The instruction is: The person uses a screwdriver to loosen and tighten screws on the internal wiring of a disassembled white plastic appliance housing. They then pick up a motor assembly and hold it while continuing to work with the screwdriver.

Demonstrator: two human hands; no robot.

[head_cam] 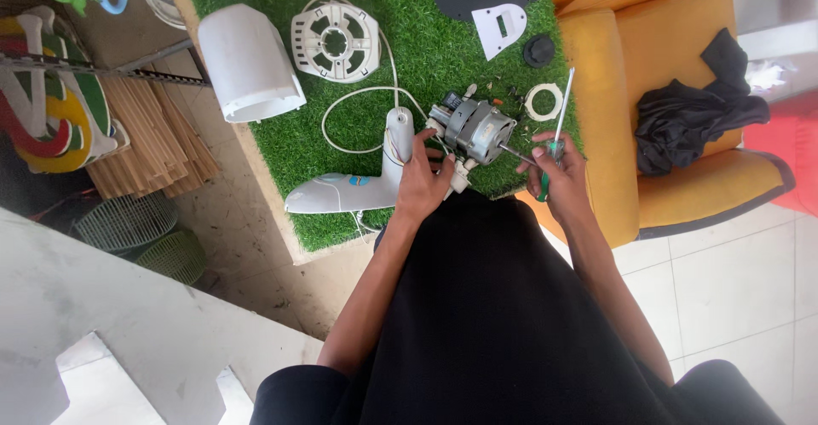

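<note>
Taking the fan motor (474,129) as the landmark: it lies on the green artificial-turf mat (426,41), just beyond the person's lap. The left hand (422,182) sits just left of the motor, fingers curled and closed around the white fan neck housing (394,156) where the motor joins it. The right hand (552,173) is just right of the motor, closed on a green-handled screwdriver (558,122) whose shaft points up and away, with the motor's bare shaft reaching toward it. The motor looks dense and rigid, probably heavy for its size; its metal casing should take a firm grip, whereas the thin coloured wires at its left side look fragile and are best left alone. The plastic housing seems light and smooth, likely slippery. Just beyond the motor to the right lies a white plastic ring (543,101), with small dark screws scattered near it. Farther beyond to the left are a white vented motor cover (334,41) and a white conical shroud (249,63). Right of the motor stands a yellow armchair (673,24) with black cloth (694,109) on it.
</note>
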